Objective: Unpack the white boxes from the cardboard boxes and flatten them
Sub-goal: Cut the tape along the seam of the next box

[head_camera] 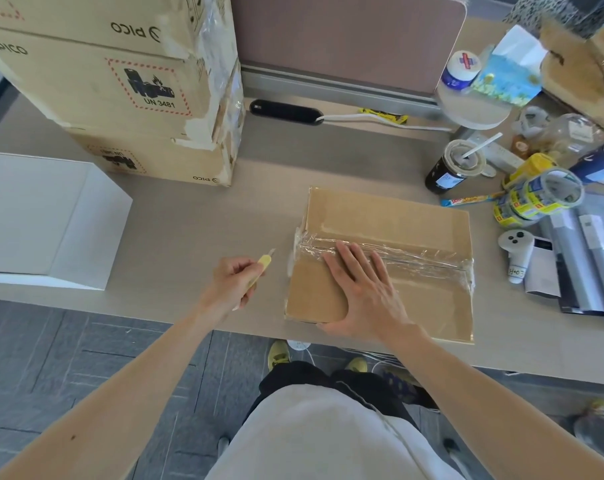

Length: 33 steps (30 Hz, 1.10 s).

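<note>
A closed brown cardboard box [414,220] lies on the desk in front of me, its top seam sealed with clear tape [414,256]. My right hand [362,292] rests flat on its near left part, fingers spread, the thumb over the box's front edge. My left hand [233,284] is to the left of the box, closed around a small yellow utility knife [262,266] whose blade points toward the box's left end without touching it. A white box [44,220] sits at the desk's left edge.
Three stacked cardboard boxes [131,88] marked PICO stand at the back left. At the right are rolls of yellow-printed tape [539,197], a drink cup with a straw [456,166], a white controller [516,251], grey pouches [584,258] and bottles. A partition [345,39] closes the back.
</note>
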### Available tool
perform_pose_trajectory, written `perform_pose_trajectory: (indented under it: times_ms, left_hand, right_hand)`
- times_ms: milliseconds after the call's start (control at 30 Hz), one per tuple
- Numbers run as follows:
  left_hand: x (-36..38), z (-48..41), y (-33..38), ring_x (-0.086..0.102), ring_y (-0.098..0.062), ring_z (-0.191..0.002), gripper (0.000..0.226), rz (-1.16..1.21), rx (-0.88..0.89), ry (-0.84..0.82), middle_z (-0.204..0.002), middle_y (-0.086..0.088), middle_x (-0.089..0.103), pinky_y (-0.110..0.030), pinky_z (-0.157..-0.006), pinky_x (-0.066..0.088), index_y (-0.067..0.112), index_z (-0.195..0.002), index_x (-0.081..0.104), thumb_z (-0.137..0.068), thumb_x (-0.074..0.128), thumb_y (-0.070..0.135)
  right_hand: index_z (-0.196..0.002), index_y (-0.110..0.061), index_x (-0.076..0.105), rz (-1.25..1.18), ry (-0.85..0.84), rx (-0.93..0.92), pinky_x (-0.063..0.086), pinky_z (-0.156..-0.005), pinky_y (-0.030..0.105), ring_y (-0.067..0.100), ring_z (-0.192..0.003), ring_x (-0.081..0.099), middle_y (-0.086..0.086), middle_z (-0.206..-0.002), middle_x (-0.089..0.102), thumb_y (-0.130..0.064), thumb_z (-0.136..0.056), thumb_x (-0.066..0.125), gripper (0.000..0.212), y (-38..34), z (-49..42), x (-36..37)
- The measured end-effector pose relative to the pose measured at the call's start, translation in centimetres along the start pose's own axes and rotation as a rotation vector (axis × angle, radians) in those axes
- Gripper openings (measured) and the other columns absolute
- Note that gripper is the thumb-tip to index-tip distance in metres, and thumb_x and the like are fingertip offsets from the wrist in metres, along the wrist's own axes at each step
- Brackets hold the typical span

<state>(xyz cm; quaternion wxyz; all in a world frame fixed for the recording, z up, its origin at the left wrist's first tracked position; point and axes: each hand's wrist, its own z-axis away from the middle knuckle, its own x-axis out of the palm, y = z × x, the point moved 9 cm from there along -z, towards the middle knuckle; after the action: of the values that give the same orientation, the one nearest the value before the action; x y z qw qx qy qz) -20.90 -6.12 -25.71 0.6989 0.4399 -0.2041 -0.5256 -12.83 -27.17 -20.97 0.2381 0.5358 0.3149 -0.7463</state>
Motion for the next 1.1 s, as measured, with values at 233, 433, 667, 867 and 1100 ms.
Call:
perform_pose_trajectory:
  times_ms: [233, 433, 667, 867, 1100]
  left_hand:
    - [-0.6, -1.4, -2.4, 0.031, -0.016, -0.031, 0.031, 0.112, -0.119, 0.094, -0.04, -0.006, 0.041, -0.019, -0.034, 0.021, 0.002, -0.064, 0.056, -0.095, 0.055, 0.0]
    - [0.4, -0.5, 1.6, 0.039, -0.012, -0.038, 0.023, 0.332, -0.032, 0.072, -0.046, -0.005, 0.044, -0.02, -0.037, 0.027, 0.002, -0.077, 0.059, -0.098, 0.053, 0.006]
    - [4.1, 0.9, 8.3, 0.038, -0.017, -0.038, 0.027, 0.385, 0.121, -0.057, -0.053, -0.01, 0.044, -0.021, -0.034, 0.028, 0.002, -0.072, 0.059, -0.098, 0.052, 0.006]
    - [5.4, 1.7, 11.0, 0.048, -0.021, -0.043, 0.049, 0.336, 0.256, -0.093, -0.059, -0.017, 0.05, -0.021, -0.037, 0.033, -0.016, -0.076, 0.054, -0.092, 0.039, 0.028]
    - [5.0, 1.5, 10.3, 0.057, -0.027, -0.059, 0.057, 0.371, 0.318, 0.025, -0.069, -0.017, 0.059, -0.032, -0.046, 0.044, 0.016, -0.069, 0.063, -0.094, 0.031, 0.057]
  right_hand:
    - [-0.156, -0.03, 0.013, -0.022, 0.039, -0.001, 0.0, -0.123, 0.049, 0.018, -0.152, -0.006, -0.003, -0.166, 0.001, -0.087, -0.064, 0.048, 0.114, 0.1, -0.1, -0.1]
    - [-0.148, -0.036, 0.038, -0.311, 0.013, 0.029, 0.001, -0.121, 0.045, 0.01, -0.149, 0.008, -0.008, -0.159, 0.021, -0.09, -0.066, 0.048, 0.099, 0.4, -0.7, -0.9]
    - [-0.094, -0.028, 0.077, -1.224, 0.012, 0.293, 0.043, -0.06, 0.025, 0.019, -0.061, 0.049, -0.002, -0.071, 0.067, -0.036, -0.093, 0.066, 0.013, -3.5, -3.6, -4.8]
    - [-0.096, -0.014, 0.075, -1.487, 0.036, 0.378, 0.041, -0.05, 0.024, 0.015, -0.052, 0.049, 0.004, -0.065, 0.062, -0.022, -0.093, 0.068, 0.011, -4.3, -4.1, -5.0]
    - [-0.1, -0.016, 0.076, -1.637, 0.135, 0.419, 0.058, -0.055, 0.032, 0.02, -0.058, 0.062, 0.01, -0.072, 0.068, -0.008, -0.091, 0.068, 0.014, -4.6, -3.9, -5.4]
